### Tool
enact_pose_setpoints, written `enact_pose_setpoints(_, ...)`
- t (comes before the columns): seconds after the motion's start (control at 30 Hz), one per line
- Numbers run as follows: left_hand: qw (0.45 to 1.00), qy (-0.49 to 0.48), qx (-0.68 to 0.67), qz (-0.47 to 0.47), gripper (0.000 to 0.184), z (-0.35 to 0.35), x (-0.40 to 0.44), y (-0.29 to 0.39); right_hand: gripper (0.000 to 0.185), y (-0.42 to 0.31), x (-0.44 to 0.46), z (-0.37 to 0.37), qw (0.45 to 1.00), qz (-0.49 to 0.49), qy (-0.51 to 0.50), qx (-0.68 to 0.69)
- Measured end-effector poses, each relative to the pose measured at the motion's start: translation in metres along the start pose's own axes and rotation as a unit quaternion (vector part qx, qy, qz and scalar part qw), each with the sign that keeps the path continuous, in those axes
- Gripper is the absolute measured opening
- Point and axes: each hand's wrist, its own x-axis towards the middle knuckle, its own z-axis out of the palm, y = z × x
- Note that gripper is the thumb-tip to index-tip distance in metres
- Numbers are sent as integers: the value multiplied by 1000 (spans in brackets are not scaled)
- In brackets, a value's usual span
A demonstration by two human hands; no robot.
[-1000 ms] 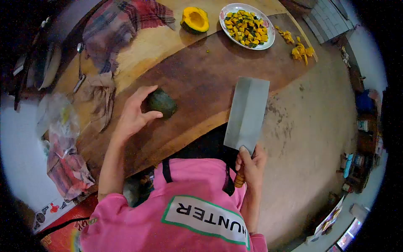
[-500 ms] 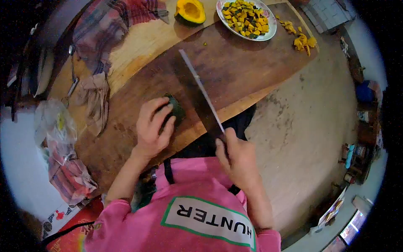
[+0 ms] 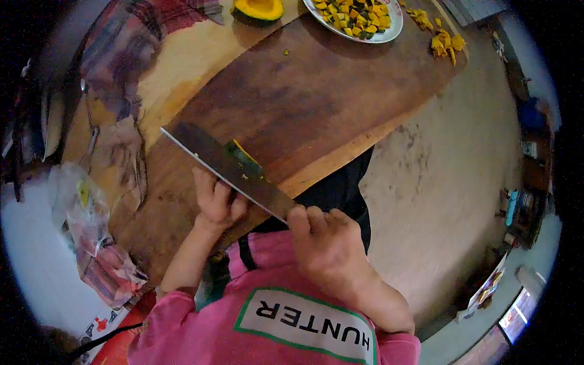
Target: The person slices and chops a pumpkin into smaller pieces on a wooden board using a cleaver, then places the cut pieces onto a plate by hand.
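Observation:
My right hand (image 3: 325, 234) is wrapped around the handle of a broad cleaver (image 3: 213, 155), whose blade slants up and left across the board's near side. Just past the blade, a dark green pumpkin piece (image 3: 244, 157) shows a thin yellow cut edge; the blade covers part of it. My left hand (image 3: 218, 198) is on the near side of the blade, fingers curled in close against it. Their tips and whatever they hold are partly hidden by the blade.
Farther back are a halved pumpkin (image 3: 258, 11), a plate (image 3: 398, 27) of diced pumpkin and scooped pulp (image 3: 446, 44) on the wooden table (image 3: 328, 91). Cloths (image 3: 118, 67) and a plastic bag (image 3: 76, 188) are at the left. A small scrap (image 3: 286, 53) lies mid-table.
The cleaver has swung left over the pumpkin piece, its blade now between the piece and my left hand. My left hand has drawn slightly nearer to me. The view has shifted a little.

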Motion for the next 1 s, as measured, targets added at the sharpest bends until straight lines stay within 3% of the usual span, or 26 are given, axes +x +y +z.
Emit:
enact_pose_setpoints(0.07, 1000, -2, -10, -28, 33, 4, -7, -6, 15, 1, 2, 0, 1000, -2, 4, 7)
enact_pose_setpoints(0.37, 1000, -16, -25, 3, 30, 0, -2, -10, 17, 0, 10, -6, 999, 6, -39, 20)
enact_pose_setpoints(0.47, 990, -84, -66, -94, 31, 9, -25, -26, 22, 3, 19, -16, 995, 29, -82, 54)
enact_pose_setpoints(0.53, 994, -66, -64, -50, 31, 6, -10, -22, 27, 5, 24, -22, 990, 46, -122, 57)
enact_pose_setpoints(0.6, 990, 33, -18, 138, 31, 0, 26, -11, 26, 6, 30, -30, 984, 54, -166, 38)
enact_pose_setpoints(0.8, 994, -12, -66, 85, 30, -6, 29, -4, 32, 9, 38, -42, 954, 86, -274, 85)
enact_pose_setpoints(1.0, 986, 9, -128, 104, 32, 0, 36, -5, 32, -6, 56, -49, 945, 100, -308, 49)
